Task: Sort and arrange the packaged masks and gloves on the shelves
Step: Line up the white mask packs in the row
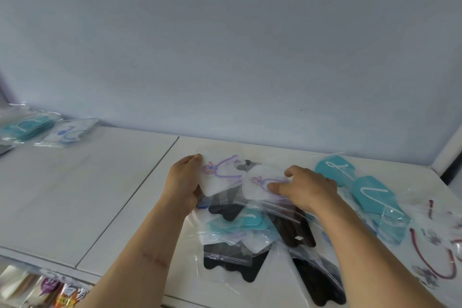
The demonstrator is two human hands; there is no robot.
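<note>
1. Two bare hands worked at the middle of the frame over a loose heap of bagged masks on the white shelf (105, 197).
2. Nearest the lower edge lay dark masks (230, 266) in clear zip bags, scalloped along their lower edges, slick film over matte cloth.
3. Above them sat a teal mask bag (240, 224), crumpled and glossy.
4. The left hand (183, 182) gripped a white cartoon-print mask bag (220, 177) by its left edge, thumb on top, fingers curled beneath.
5. The right hand (303, 189) pinched a matching white bag (257, 189), thumb and fingertips closed on its right end.
6. To do this well, I judged the two matching bags should be squared edge to edge and lifted together, since the film looked slippery.
7. Right of centre, two teal masks (350, 182) lay overlapping.
8. At far left, sorted stacks of teal bags (27, 127) and white bags (70, 132) waited against the pale wall (225, 57).
</note>
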